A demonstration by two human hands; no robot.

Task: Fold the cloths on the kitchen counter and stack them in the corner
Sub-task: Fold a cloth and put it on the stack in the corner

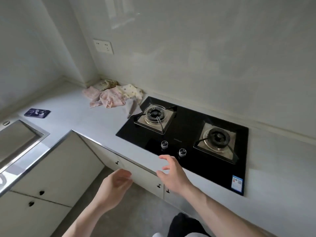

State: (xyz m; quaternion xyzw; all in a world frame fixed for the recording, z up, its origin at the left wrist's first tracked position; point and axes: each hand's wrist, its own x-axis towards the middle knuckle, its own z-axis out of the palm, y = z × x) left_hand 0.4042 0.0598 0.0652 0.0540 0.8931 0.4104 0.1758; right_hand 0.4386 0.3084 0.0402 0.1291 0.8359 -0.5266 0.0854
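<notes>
Several crumpled cloths lie in a loose heap in the far corner of the white counter [82,117]: a pink dotted cloth [106,98], a cream dotted cloth [130,91], a checked beige cloth [107,83] against the wall and a grey cloth [130,106] touching the hob's edge. My left hand [116,185] hovers in front of the counter edge, fingers relaxed and holding nothing. My right hand [172,173] is over the counter's front edge near the hob knobs, fingers spread, holding nothing. Both hands are well short of the cloths.
A black glass gas hob [188,134] with two burners and two knobs fills the counter's right part. A steel sink [15,141] is at the left, with a dark blue card [37,113] beyond it. A wall socket [103,46] sits above the corner. Cupboard doors are below.
</notes>
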